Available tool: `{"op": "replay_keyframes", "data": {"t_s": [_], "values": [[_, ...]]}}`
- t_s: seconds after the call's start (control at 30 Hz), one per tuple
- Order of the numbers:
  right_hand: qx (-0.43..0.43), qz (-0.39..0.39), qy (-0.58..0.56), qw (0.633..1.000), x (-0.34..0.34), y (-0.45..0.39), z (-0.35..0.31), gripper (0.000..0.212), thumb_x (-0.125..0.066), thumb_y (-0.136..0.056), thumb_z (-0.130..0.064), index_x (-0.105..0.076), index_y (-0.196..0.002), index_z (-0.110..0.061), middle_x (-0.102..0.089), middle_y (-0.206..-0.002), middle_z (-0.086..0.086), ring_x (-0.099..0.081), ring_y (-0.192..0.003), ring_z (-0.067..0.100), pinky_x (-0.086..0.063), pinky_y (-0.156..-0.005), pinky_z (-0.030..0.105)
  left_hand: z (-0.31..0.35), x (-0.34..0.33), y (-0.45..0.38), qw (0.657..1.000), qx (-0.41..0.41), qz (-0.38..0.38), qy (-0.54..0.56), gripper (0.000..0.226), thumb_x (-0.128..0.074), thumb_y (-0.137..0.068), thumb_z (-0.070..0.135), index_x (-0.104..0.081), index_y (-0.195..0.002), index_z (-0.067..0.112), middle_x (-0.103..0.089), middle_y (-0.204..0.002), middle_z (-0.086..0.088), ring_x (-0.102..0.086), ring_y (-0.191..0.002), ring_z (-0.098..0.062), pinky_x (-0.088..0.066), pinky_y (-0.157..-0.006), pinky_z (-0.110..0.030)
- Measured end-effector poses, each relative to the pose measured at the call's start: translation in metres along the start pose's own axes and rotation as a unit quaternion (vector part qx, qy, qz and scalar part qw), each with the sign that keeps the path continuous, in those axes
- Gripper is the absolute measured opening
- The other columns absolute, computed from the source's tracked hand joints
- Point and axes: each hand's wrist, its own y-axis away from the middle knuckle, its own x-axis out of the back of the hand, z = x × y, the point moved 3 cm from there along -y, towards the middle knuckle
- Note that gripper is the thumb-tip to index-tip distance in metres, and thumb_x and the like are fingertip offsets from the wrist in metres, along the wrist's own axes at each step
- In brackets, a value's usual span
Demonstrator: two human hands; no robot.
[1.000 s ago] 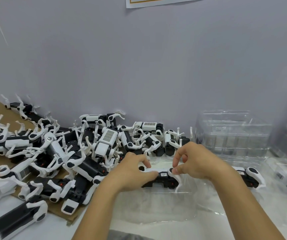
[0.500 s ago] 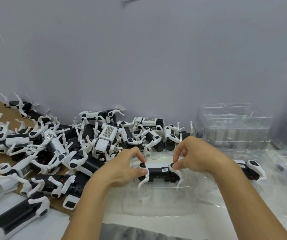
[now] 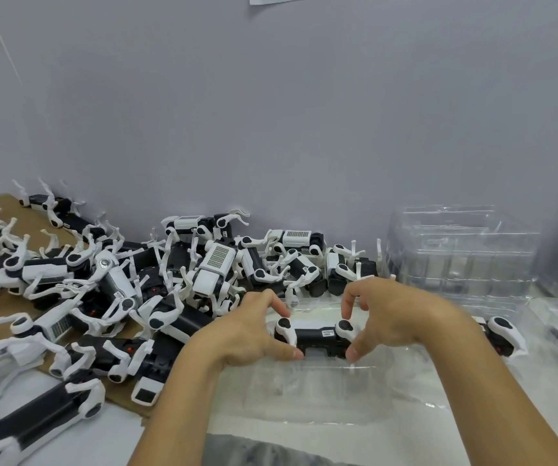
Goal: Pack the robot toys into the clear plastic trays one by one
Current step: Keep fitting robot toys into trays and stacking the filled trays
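Both hands were down on one robot toy (image 3: 318, 338), and it lay lengthwise between them, black body across the middle, a white leg joint at each end. The left hand (image 3: 247, 331) pinched the left end: thumb tip at the lower near edge of the body, forefinger arched over the top behind the white joint. The right hand (image 3: 392, 317) mirrored it on the right end, thumb down at the near lower corner, forefinger curled over and coming down just behind the right joint. So the toy sat right inside both grips, held at its two ends, its small white label showing on the side near the right-hand joint.

Under it was the clear plastic tray (image 3: 321, 391), and the toy sat over the tray's far part. Whether it was already seated in the tray or just above it could not be told; the plastic was too glassy.

To the left, a big heap of toys (image 3: 210, 264) lay tangled, legs every way, partly on a sheet of brown cardboard (image 3: 2, 203) and close to the left wrist. To the right, another toy (image 3: 503, 334) lay in clear plastic just past the right forearm. Behind that stood a stack of empty trays (image 3: 462, 250) against the grey wall (image 3: 271, 112).
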Motion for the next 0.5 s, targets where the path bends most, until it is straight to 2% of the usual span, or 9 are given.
{"op": "replay_keyframes", "data": {"t_s": [0.23, 0.3, 0.37, 0.43, 0.5], "values": [[-0.002, 0.011, 0.015, 1.000, -0.004, -0.003, -0.002, 0.052, -0.094, -0.062, -0.032, -0.056, -0.098, -0.032, -0.047, -0.124, -0.005, -0.050, -0.110, 0.019, -0.045, -0.082, 0.032, -0.001, -0.001, -0.002, 1.000, 0.004, 0.012, -0.018, 0.048, -0.083, -0.076, 0.043, -0.045, -0.105, 0.036, -0.036, -0.135, 0.012, -0.046, -0.110, -0.010, -0.035, -0.086, -0.028], [0.000, 0.009, 0.007, 1.000, -0.001, -0.003, 0.000, 0.049, -0.092, -0.064, -0.035, -0.059, -0.099, -0.032, -0.050, -0.115, -0.009, -0.053, -0.105, 0.016, -0.044, -0.076, 0.029, -0.002, -0.001, -0.002, 1.000, 0.000, 0.013, -0.010, 0.044, -0.077, -0.078, 0.054, -0.046, -0.104, 0.038, -0.038, -0.133, 0.014, -0.047, -0.109, -0.008, -0.036, -0.084, -0.028], [0.016, 0.031, -0.006, 0.999, 0.002, -0.005, 0.002, 0.037, -0.087, -0.070, -0.043, -0.063, -0.095, -0.031, -0.049, -0.099, -0.016, -0.054, -0.096, 0.010, -0.041, -0.067, 0.024, -0.001, -0.001, -0.004, 0.999, 0.000, 0.035, 0.021, 0.035, -0.061, -0.085, 0.063, -0.046, -0.105, 0.038, -0.043, -0.132, 0.014, -0.049, -0.102, -0.006, -0.038, -0.080, -0.029], [0.045, 0.072, -0.025, 0.996, 0.003, -0.010, 0.003, 0.024, -0.078, -0.079, -0.049, -0.065, -0.088, -0.031, -0.044, -0.085, -0.020, -0.049, -0.083, 0.001, -0.034, -0.060, 0.019, -0.001, -0.001, -0.008, 0.993, 0.007, 0.072, 0.098, 0.030, -0.053, -0.094, 0.058, -0.046, -0.111, 0.035, -0.051, -0.129, 0.012, -0.053, -0.096, -0.006, -0.045, -0.080, -0.031], [0.069, 0.106, -0.048, 0.991, 0.001, -0.014, 0.001, 0.021, -0.074, -0.083, -0.047, -0.062, -0.078, -0.031, -0.040, -0.076, -0.019, -0.041, -0.069, -0.003, -0.029, -0.056, 0.017, -0.003, -0.004, -0.014, 0.988, 0.014, 0.099, 0.122, 0.031, -0.059, -0.096, 0.045, -0.046, -0.121, 0.032, -0.052, -0.126, 0.009, -0.055, -0.106, -0.009, -0.047, -0.091, -0.033]]}}
